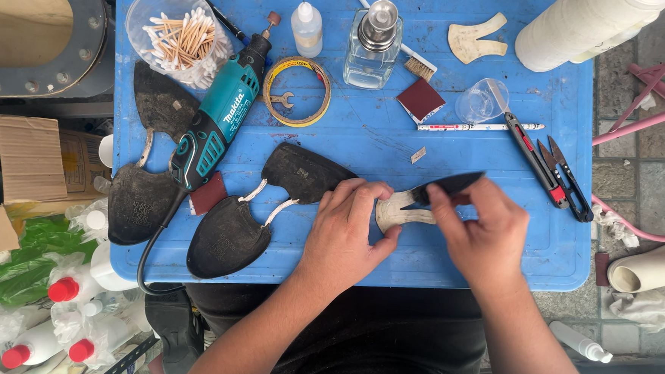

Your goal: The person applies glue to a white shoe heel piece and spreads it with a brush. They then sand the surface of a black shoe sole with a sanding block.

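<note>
left hand [347,233]: yours, palm down on the blue table [450,250], fingers curled and pressing down the pale flat cut-out piece [396,211] at its left edge.
right hand [476,231]: yours, thumb and fingertips pinched on a thin dark strip [448,185], holding it just above the pale piece.
pale piece: lies flat on the table between your hands, near the front edge, partly covered by both.
dark strip: tilted, right end higher, left end touching the pale piece.
black sole pieces [263,210]: just left of your left hand, two joined by white straps; another pair [148,154] further left.
rotary tool [218,124]: teal, lies diagonally between the sole pairs.
back row: tub of cotton swabs [175,34], tape roll [298,92], glass pump bottle [372,49].
right side: box cutter [535,160] and thread snips [568,176], well apart from your hands.
</note>
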